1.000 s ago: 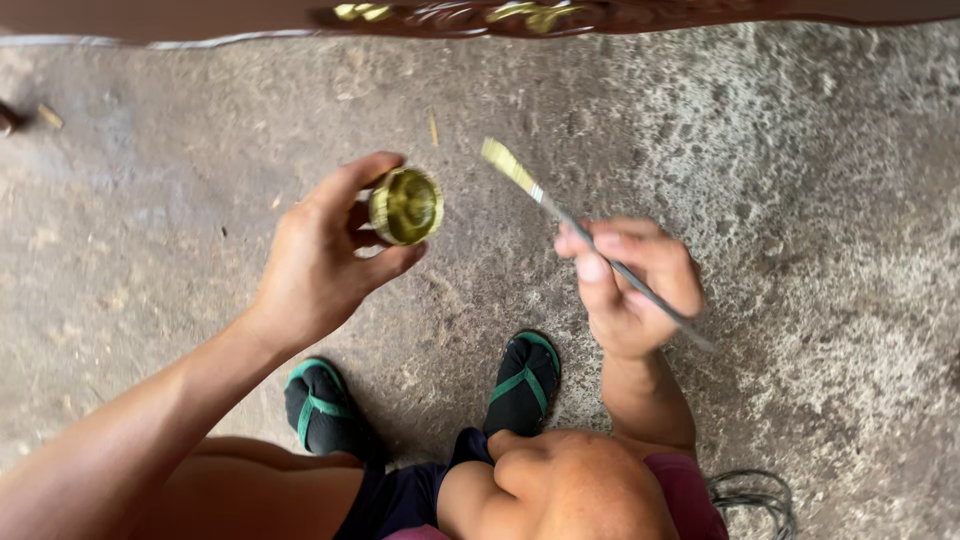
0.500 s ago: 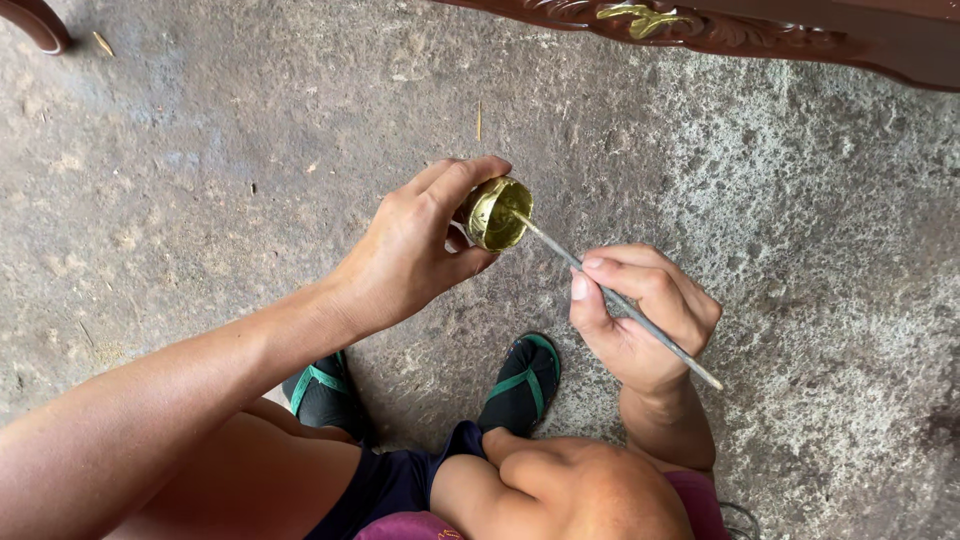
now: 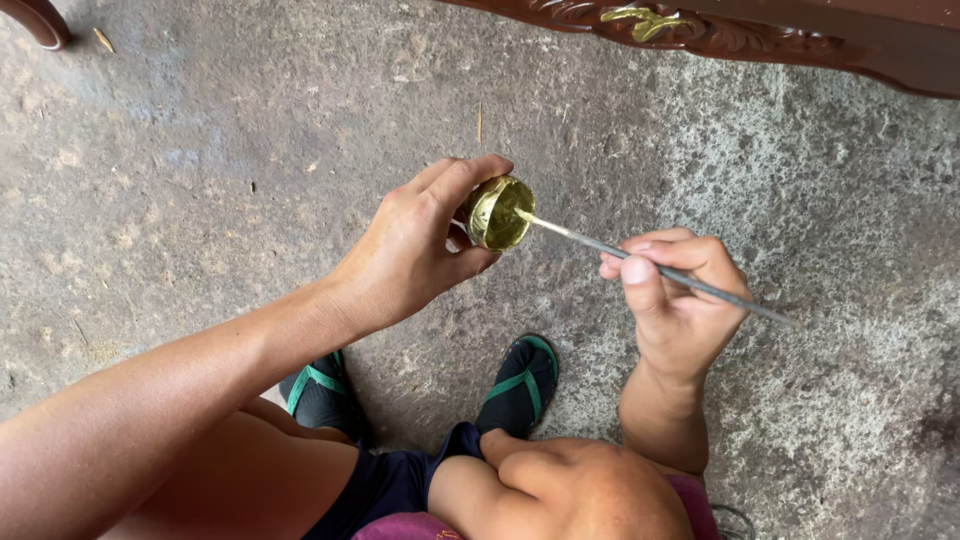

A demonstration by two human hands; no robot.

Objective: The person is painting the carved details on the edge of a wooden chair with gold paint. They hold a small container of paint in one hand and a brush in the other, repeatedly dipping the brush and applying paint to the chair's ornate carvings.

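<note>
The pot, a small round container smeared with gold paint inside and out, is held in the air above the concrete floor, tilted so its open mouth faces the right hand. The left hand grips it: the index finger curls over the top of the rim, the thumb presses from below, and the other fingers close behind it.

The brush, thin with a grey handle, runs from the right hand up and to the left, and its tip sits inside the pot's mouth, touching the gold paint there. The right hand pinches the handle near its middle between thumb and the first fingers, which are pressed together; the handle's far end sticks out past the hand to the right.

Below the hands, two feet in dark sandals with green straps rest on the floor, and the person's bent knees fill the lower edge of the view.

Along the top edge runs a piece of dark carved wooden furniture, with a gold-painted ornament on its carving. A rounded wooden leg shows in the top left corner.
</note>
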